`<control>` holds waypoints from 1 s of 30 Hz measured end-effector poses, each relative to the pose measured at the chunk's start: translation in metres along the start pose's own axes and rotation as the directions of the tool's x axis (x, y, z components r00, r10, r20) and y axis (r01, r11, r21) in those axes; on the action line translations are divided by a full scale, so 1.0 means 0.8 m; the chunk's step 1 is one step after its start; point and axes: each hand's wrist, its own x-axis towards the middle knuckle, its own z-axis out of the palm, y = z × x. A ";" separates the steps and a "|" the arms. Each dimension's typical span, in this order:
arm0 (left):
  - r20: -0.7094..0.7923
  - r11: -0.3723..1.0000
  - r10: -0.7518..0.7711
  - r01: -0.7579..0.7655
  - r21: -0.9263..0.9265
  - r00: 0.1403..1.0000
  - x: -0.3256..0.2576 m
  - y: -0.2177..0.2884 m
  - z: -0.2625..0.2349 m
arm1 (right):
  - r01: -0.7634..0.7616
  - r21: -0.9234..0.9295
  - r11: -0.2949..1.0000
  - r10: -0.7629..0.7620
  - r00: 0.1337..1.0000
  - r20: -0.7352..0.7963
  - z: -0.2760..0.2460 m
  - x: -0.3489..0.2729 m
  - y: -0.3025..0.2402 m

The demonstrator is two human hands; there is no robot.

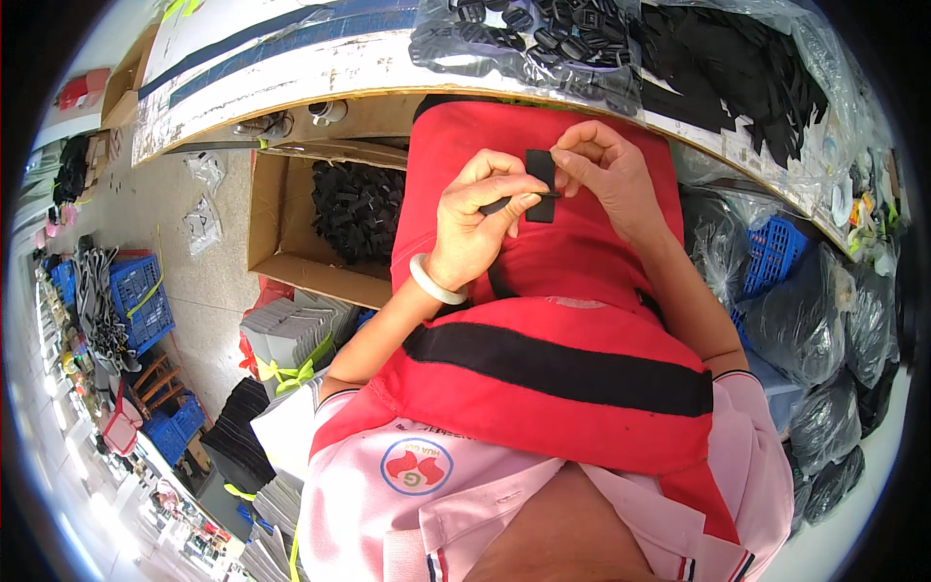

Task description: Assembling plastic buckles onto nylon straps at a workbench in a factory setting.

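Observation:
A short piece of black webbing strap (540, 173) is held up over my lap, which a red apron (456, 145) covers. Thumb and fingers of my left hand (478, 213) are pinched on the strap from the left; a thin dark end shows beneath those fingers. From the right, my right hand (603, 175) has thumb and forefinger pressed together at the strap's upper right edge. Whether a small buckle sits between the fingers, I cannot make out.
Ahead, the worktable (369, 63) bears a clear bag of black plastic buckles (572, 29) and a pile of black strap pieces (732, 73). An open cardboard box (281, 233) of small black pieces stands left of my lap. Dark plastic bags (800, 315) and a blue crate (773, 254) are at right.

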 end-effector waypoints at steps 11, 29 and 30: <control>0.207 0.950 -0.024 -0.042 0.311 0.978 -0.017 0.042 -0.052 | -0.029 -0.027 0.999 0.033 0.988 0.150 0.030 0.022 0.036; 0.014 0.781 -0.524 0.487 -0.392 0.852 -0.024 -0.006 -0.054 | 0.049 -0.986 0.157 -0.742 0.665 -0.085 -0.145 0.042 -0.003; 0.053 0.802 -0.491 0.475 -0.361 0.870 -0.018 -0.012 -0.049 | 0.035 -0.976 0.215 -0.710 0.692 -0.131 -0.166 0.050 0.012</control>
